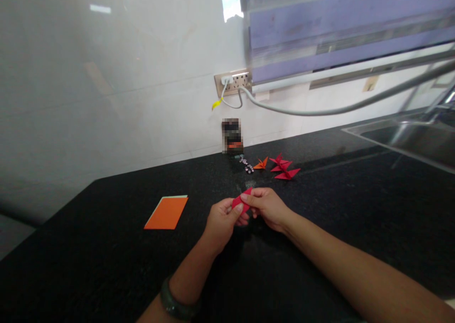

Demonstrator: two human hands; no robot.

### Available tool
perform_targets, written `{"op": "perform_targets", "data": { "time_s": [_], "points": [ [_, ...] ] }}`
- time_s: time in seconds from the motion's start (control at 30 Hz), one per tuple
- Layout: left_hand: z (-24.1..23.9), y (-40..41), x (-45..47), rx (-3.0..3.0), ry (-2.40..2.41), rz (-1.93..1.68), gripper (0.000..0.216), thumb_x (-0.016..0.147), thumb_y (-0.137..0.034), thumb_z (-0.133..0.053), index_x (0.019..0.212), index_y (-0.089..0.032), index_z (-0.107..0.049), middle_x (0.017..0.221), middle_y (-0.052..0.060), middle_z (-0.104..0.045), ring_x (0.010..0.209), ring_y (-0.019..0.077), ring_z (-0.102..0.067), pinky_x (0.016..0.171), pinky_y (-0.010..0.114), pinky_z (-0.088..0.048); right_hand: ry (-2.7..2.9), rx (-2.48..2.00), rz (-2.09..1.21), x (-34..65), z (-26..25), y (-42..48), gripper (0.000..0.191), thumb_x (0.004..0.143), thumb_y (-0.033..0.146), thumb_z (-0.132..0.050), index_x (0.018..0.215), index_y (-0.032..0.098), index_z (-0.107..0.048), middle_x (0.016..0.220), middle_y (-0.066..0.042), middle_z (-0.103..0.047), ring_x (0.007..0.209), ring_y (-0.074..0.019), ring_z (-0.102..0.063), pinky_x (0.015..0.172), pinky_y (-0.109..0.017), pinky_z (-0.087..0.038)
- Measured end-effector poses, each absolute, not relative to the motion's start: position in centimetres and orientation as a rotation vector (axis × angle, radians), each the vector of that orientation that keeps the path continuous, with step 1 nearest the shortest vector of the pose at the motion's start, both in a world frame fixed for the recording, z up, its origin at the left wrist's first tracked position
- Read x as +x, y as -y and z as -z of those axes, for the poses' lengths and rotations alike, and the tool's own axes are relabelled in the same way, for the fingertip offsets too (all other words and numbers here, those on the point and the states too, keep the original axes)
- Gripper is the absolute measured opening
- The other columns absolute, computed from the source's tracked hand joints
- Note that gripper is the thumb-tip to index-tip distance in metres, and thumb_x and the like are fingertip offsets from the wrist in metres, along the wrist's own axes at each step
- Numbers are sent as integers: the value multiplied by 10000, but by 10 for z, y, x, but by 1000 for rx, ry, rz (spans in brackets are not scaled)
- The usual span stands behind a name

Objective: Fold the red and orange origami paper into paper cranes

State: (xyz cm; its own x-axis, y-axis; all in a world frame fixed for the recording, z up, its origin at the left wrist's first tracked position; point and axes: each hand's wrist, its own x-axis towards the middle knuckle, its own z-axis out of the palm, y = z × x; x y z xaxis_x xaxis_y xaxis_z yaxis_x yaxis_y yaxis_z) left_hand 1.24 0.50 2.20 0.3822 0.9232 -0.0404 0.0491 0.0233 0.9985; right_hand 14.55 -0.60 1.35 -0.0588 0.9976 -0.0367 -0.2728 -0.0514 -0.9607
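A small folded piece of red paper [241,203] is pinched between both hands above the dark countertop. My left hand [221,219] grips its near left side, thumb on top. My right hand [269,205] holds the upper right part, its thumb pressed on the paper. Fingers cover much of the folds. Beyond my right hand stand several red paper cranes [284,171] close together, with an orange paper crane [262,163] just left of them. A stack of orange paper sheets [167,214] lies to the left of my hands.
The black countertop [88,247] meets a pale wall [124,100]. A blurred dark object [232,136] leans there, a patterned strip [246,164] before it. Above are a power socket [232,81] and a grey cable [302,111]. A sink [401,136] is at the right.
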Motion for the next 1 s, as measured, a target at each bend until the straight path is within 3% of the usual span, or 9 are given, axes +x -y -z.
{"op": "perform_targets", "data": {
  "time_s": [0.17, 0.4, 0.6, 0.73, 0.8, 0.9, 1.0],
  "points": [
    [-22, -6, 13, 1385, -1040, -821, 257, 683, -375, -582, 629, -124, -558, 489, 11, -591, 401, 96, -520, 424, 202, -392, 870, -1056, -1325, 148, -11, 1, 289, 607, 376, -688, 528, 127, -563, 390, 56, -458, 340, -34, -353, 349, -177, -247],
    [-20, -7, 13, 1596, -1164, -831, 395, 725, -484, -492, 500, -160, -471, 327, -66, -371, 303, 53, -307, 343, 184, -206, 768, -1081, -1321, 147, -10, -1, 336, 591, 388, -686, 482, 147, -479, 347, 73, -406, 302, -34, -318, 326, -181, -220],
    [-20, -6, 12, 1466, -1109, -831, 408, 750, -502, -455, 519, -166, -447, 323, -75, -354, 301, 49, -282, 341, 181, -190, 737, -1050, -1323, 154, -12, -4, 347, 599, 403, -680, 501, 157, -455, 353, 78, -393, 306, -36, -301, 319, -176, -208],
    [-21, -7, 10, 1340, -1040, -912, 396, 746, -477, -494, 525, -151, -455, 328, -69, -389, 303, 39, -319, 345, 159, -232, 770, -1118, -994, 164, -18, -6, 367, 651, 413, -641, 478, 175, -422, 358, 73, -391, 315, -50, -317, 327, -185, -249],
    [-22, -8, 11, 1233, -990, -900, 374, 729, -486, -518, 601, -135, -519, 393, -39, -491, 338, 51, -415, 373, 158, -304, 979, -1185, -750, 164, -21, -3, 320, 704, 369, -603, 483, 166, -493, 403, 37, -464, 369, -74, -411, 382, -200, -336],
    [-22, -9, 12, 1031, -916, -867, 448, 729, -543, -477, 746, -106, -576, 550, 40, -619, 459, 109, -566, 443, 193, -411, 1524, -1042, -371, 157, -20, 4, 85, 713, 206, -589, 689, 173, -664, 723, -46, -634, 687, -140, -583, 640, -252, -463],
    [-21, -10, 13, 928, -880, -951, 401, 731, -500, -509, 738, -104, -574, 578, 37, -626, 489, 118, -586, 487, 219, -456, 1869, -933, -184, 151, -17, 10, 228, 727, 91, -501, 844, 175, -678, 888, -81, -623, 822, -159, -574, 722, -276, -468]
  ]
}}
